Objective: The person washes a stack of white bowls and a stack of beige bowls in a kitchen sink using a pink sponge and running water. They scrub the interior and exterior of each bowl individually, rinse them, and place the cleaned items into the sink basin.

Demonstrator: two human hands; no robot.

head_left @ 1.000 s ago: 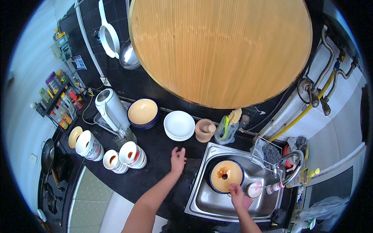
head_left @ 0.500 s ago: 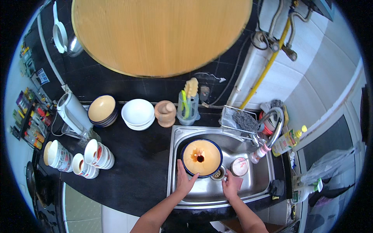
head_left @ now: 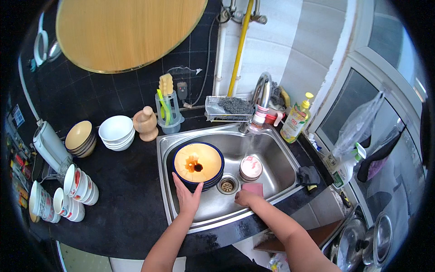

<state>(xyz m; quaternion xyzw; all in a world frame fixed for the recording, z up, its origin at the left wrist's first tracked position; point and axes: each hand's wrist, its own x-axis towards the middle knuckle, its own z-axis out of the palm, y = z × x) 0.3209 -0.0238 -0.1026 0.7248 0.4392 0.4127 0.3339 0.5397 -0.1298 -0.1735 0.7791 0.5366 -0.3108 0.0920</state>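
A stack of cream bowls with dark blue rims (head_left: 206, 158) stands in the left part of the steel sink (head_left: 281, 170). Brown liquid and small bits lie in the top bowl. My left hand (head_left: 187, 199) rests against the stack's near left side, fingers stretched and thumb apart. Right of the drain (head_left: 228, 185), my right hand (head_left: 246, 197) is closed at a pink cloth (head_left: 253, 187), which lies flat on the sink bottom. Its fingertips are partly hidden. Just beyond the cloth stands a small stack of bowls (head_left: 251, 167) with whitish-pink residue on top.
A faucet (head_left: 261, 93) and a wire rack with a grey scourer (head_left: 234, 105) stand behind the sink, a yellow-capped soap bottle (head_left: 297, 119) to the right. White bowls (head_left: 117, 131), a wooden mortar (head_left: 146, 127) and patterned cups (head_left: 81, 183) line the counter's left.
My view has swung right, so the sink and counter things sit further left. My right hand has drawn its fingers in at the pink cloth. My left hand stays at the bowl stack.
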